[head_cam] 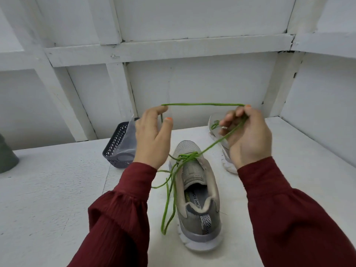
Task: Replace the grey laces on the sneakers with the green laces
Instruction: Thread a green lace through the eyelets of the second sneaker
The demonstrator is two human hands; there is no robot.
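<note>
A grey sneaker (198, 197) stands on the white table with its heel toward me and a green lace (202, 104) threaded through its front eyelets. Both hands are raised above the shoe. My left hand (152, 137) pinches the lace at its fingertips. My right hand (248, 135) grips the other end, so a taut stretch of lace runs level between the two hands. From my right hand the lace slants down to the eyelets, and loose loops hang down the shoe's left side. A second sneaker (223, 149) with green lacing lies behind my right hand, mostly hidden.
A dark grey perforated basket (117, 151) with a clear plastic bag in it stands at the back left of the table (48, 199). A dark grey-green object (7, 157) sits at the far left edge. White panelled walls (192, 83) close the back and right side.
</note>
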